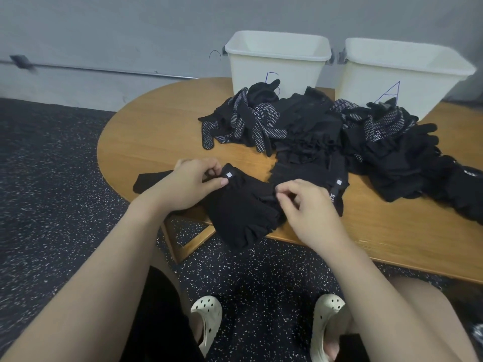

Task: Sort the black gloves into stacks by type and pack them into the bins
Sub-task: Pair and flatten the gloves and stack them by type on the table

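At table's near edge, small glove stack (243,212) overhangs the rim; a tug could likely drop it to the floor, and all-black types risk getting mixed. Left hand (188,184) pinches the top glove's tab end, fingers curled. Right hand (305,205) pinches the stack's right edge. Unsorted pile (313,131) sits behind, before bin B (274,61) and bin A (402,74), both look unfilled.
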Tool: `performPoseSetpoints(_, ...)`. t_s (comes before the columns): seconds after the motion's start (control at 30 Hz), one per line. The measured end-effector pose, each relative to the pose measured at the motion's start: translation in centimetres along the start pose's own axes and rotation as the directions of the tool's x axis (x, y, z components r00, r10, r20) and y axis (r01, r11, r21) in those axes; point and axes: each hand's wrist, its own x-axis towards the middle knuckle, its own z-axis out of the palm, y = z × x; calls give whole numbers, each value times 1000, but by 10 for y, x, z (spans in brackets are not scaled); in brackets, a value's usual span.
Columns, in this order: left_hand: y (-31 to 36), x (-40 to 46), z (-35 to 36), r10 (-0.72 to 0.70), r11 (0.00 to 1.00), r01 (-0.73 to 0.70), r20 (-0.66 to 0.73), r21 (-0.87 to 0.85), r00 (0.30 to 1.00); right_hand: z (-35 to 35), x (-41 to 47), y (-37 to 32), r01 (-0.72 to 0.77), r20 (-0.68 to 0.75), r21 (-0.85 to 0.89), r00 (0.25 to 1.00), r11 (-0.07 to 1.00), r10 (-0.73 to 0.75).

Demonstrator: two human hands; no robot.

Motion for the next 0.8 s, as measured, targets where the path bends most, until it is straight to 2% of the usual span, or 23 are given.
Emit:
performPoseSetpoints(0.07,1,0,2,-8,1000,9,-28,22,1000,3,3,1,9,94,-81,996,997,-2)
performPoseSetpoints(0.17,0,2,6,-11,999,13,-56,41,998,1,5,-1,-5,132,-50,991,999,11)
performPoseSetpoints(0.33,-2,7,11,-25,992,33,-66,121,997,10,9,-10,-12,30,-126,999,992,16)
performPoseSetpoints(0.43,-2,8,13,-16,992,25,-70,122,997,10,15,-7,-75,0,-10,997,997,75)
performPoseSetpoints(0.53,-1,8,13,-16,999,20,-65,50,998,2,16,-4,-145,40,84,989,986,142)
performPoseSetpoints(0.67,2,12,16,10,998,-5,-66,69,998,-3,12,-8,-211,70,77,976,974,206)
performPoseSetpoints(0.8,2,13,20,58,984,-40,-98,171,994,-4,9,-8,-196,-23,84,980,977,198)
